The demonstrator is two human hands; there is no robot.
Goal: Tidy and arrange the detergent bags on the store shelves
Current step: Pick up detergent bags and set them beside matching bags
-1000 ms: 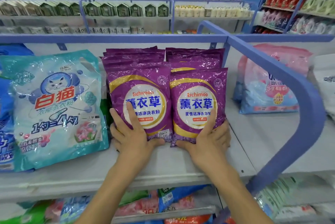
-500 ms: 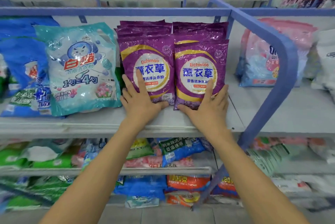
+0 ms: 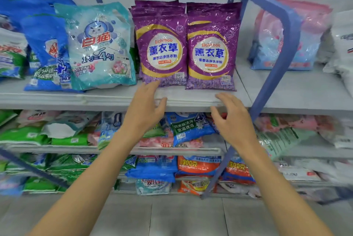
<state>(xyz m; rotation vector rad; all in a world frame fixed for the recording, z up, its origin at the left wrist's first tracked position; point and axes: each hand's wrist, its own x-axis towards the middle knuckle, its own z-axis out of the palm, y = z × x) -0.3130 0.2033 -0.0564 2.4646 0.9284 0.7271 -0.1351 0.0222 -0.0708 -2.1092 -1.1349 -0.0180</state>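
Two rows of purple detergent bags lean back side by side on the grey top shelf (image 3: 200, 100); the left front bag (image 3: 161, 50) and the right front bag (image 3: 212, 56) stand level with each other. My left hand (image 3: 145, 109) hovers just below the left bag with its fingers spread, its fingertips close to the bag's bottom edge. Lower and in front of the shelf edge, my right hand (image 3: 231, 119) is open as well, clear of the right bag. Neither hand holds anything.
A teal cat-print bag (image 3: 99, 46) and blue bags (image 3: 45, 45) stand left of the purple rows. A blue shelf frame (image 3: 280, 60) rises on the right, with a pink and blue bag (image 3: 275, 45) behind it. Lower shelves hold mixed green, blue and orange bags (image 3: 198, 165).
Both hands have let go of the purple front bags and drawn back toward me. The view has pulled back and tilted down, showing the lower shelves.
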